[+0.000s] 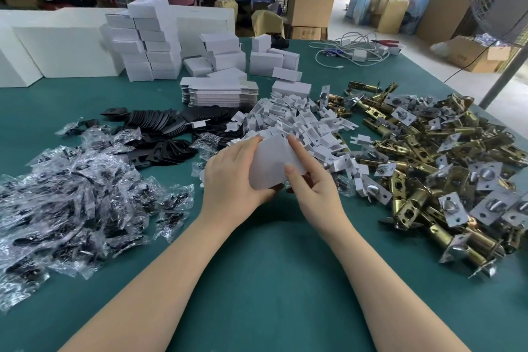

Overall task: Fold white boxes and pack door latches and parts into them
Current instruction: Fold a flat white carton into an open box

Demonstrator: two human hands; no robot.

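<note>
Green counter (257, 280) carries all stock. Brass latches (428, 174) heaped right; bagged parts (71, 194) heaped left; black plates (160, 128) far left; white inserts (294, 123) centre; flat blanks (217, 91) beyond. Box (271, 163) held above counter centre: left hand (231, 180) and right hand (311, 183) each in a grasping grip on it.

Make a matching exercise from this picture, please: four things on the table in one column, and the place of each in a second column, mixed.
Things:
1. brass door latches
2. clear bags of small parts
3. stack of flat unfolded boxes
4. white box

Places:
A. held in both hands, left hand and right hand
B. heap on the left
C. heap on the right
D. beyond the black plates, mid-table

Pairs: 1-C, 2-B, 3-D, 4-A
</note>
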